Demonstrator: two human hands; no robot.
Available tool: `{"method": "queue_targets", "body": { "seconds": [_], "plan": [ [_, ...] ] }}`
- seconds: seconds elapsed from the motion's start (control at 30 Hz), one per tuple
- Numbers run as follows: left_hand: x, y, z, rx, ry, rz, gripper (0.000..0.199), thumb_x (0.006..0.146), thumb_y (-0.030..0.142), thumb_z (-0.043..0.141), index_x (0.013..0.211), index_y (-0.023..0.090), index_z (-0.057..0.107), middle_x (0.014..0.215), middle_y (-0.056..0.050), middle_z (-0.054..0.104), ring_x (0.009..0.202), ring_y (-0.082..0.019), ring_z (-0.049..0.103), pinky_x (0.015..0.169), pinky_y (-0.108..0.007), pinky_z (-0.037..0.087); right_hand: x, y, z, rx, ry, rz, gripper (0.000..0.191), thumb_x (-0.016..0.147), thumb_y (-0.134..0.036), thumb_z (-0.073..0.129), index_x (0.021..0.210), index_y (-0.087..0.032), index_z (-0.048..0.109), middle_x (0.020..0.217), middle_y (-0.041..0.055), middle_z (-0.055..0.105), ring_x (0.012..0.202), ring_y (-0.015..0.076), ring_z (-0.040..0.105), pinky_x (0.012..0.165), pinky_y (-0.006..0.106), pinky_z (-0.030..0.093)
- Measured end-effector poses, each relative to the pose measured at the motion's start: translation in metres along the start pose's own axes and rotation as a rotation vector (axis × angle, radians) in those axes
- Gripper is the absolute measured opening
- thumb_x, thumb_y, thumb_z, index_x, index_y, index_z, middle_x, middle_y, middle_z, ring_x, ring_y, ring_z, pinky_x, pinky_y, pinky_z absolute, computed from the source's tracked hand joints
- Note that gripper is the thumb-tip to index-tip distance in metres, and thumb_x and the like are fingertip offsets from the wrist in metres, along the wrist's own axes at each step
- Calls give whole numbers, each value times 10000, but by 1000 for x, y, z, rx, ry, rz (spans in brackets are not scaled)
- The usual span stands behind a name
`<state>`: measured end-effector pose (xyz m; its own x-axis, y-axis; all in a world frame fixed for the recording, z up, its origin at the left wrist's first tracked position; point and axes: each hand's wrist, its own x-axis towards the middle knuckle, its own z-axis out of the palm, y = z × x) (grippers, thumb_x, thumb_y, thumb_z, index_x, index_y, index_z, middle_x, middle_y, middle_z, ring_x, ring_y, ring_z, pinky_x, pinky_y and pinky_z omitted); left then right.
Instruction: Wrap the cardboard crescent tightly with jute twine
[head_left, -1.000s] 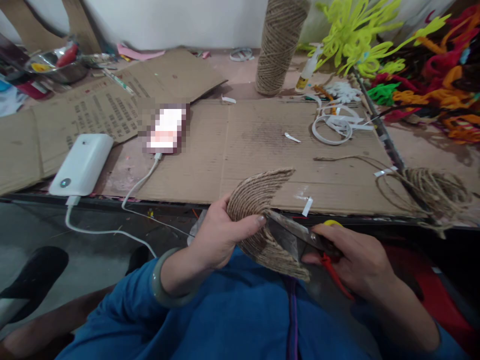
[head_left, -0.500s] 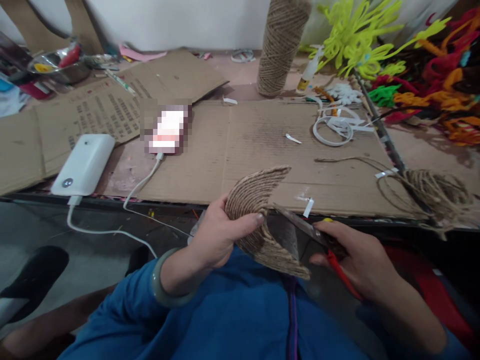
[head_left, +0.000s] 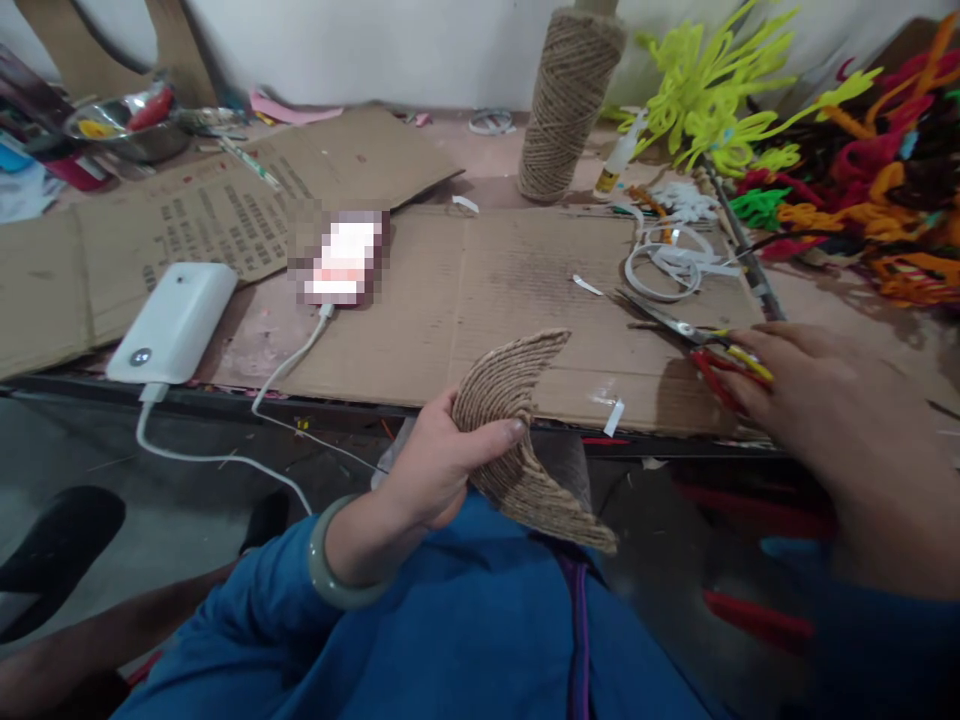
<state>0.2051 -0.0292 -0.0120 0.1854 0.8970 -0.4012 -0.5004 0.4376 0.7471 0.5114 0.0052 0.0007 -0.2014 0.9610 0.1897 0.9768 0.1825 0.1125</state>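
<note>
My left hand (head_left: 439, 460) grips a crescent-shaped piece covered with rows of jute twine (head_left: 499, 390), thumb on top, held over my lap at the table's edge. On the right, my right hand (head_left: 795, 385) is closed on scissors (head_left: 697, 340) with red and yellow handles. Their blades point left, low over the cardboard sheet (head_left: 517, 300), close to coiled white strips (head_left: 667, 265). The loose twine bundle on that side is hidden by my right hand and forearm. Upright at the back stands a big spool of jute twine (head_left: 570, 105).
A white power bank (head_left: 176, 320) is cabled at the left edge, near a blurred-out phone (head_left: 345, 260). Behind are a printed cardboard piece (head_left: 225, 220), a metal bowl (head_left: 142, 140) and a glue bottle (head_left: 619, 155). Bright yellow fuzzy stems (head_left: 705, 90) stand at the back right.
My right hand has carried the scissors away from the twine crescent, right and forward over the cardboard. My left hand stays nearly still with the crescent.
</note>
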Motion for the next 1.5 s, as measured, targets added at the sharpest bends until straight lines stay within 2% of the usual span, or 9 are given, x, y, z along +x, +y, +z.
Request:
{"method": "queue_targets", "body": {
  "seconds": [0.1, 0.2, 0.33, 0.43, 0.63, 0.87, 1.1, 1.3, 1.5],
  "plan": [
    [0, -2, 1, 36, 6, 27, 354, 597, 192, 855, 905, 151, 686, 800, -14, 744, 720, -148, 691, 716, -260, 571, 0, -43, -14, 332, 170, -13, 253, 939, -418, 499, 891, -216, 644, 827, 110, 690, 682, 203, 615, 590, 329, 410],
    [-1, -5, 4, 76, -20, 45, 363, 605, 205, 852, 927, 153, 692, 846, -31, 751, 755, -168, 695, 735, -283, 574, 3, -97, -24, 759, -7, -236, 287, 909, -451, 544, 843, -185, 632, 731, 50, 675, 621, 155, 600, 579, 280, 441],
    [-1, -9, 6, 96, -71, 42, 388, 605, 156, 837, 968, 163, 699, 854, -36, 754, 805, -197, 706, 775, -310, 575, 10, -132, -25, 924, -111, -288, 291, 892, -390, 549, 691, -180, 549, 634, 8, 574, 564, 121, 517, 531, 250, 379],
    [-1, -9, 6, 91, -96, 40, 376, 622, 125, 818, 977, 171, 702, 859, -25, 753, 826, -191, 704, 791, -301, 569, 12, -131, -25, 993, -164, -274, 276, 908, -277, 499, 652, -178, 531, 627, 2, 559, 576, 108, 517, 551, 234, 386],
    [0, -8, 6, 10, -141, -30, 364, 585, 94, 833, 916, 162, 697, 784, -8, 741, 756, -148, 690, 742, -246, 556, 14, -121, -19, 1054, -240, -298, 377, 958, -331, 436, 617, -189, 516, 575, -3, 536, 540, 112, 510, 517, 235, 398],
    [1, -8, 4, 13, -105, -28, 390, 621, 174, 849, 978, 166, 694, 889, -27, 748, 802, -155, 695, 813, -285, 559, 16, -105, -6, 817, 97, -176, 169, 923, -248, 480, 1007, -229, 626, 1113, 102, 679, 1054, 251, 634, 838, 390, 513],
    [2, -9, 7, 131, -64, 59, 369, 600, 129, 822, 946, 162, 695, 827, -20, 743, 785, -171, 687, 739, -265, 549, 10, -124, -21, 1001, -46, -304, 181, 886, -267, 556, 722, -191, 569, 692, 22, 608, 657, 148, 568, 604, 273, 442],
    [4, -10, 6, 146, -60, 77, 388, 590, 110, 809, 955, 162, 688, 871, -23, 747, 801, -177, 685, 765, -286, 551, 11, -130, -19, 1011, -101, -287, 251, 890, -194, 500, 639, -187, 492, 634, -1, 543, 607, 117, 508, 573, 245, 385],
    [5, -9, 5, 140, -70, 87, 389, 592, 102, 801, 958, 159, 681, 864, -23, 748, 807, -176, 690, 760, -276, 551, 11, -129, -15, 1076, -195, -219, 261, 917, -314, 491, 687, -190, 510, 656, 3, 571, 607, 121, 522, 561, 241, 391]
  ]
}}
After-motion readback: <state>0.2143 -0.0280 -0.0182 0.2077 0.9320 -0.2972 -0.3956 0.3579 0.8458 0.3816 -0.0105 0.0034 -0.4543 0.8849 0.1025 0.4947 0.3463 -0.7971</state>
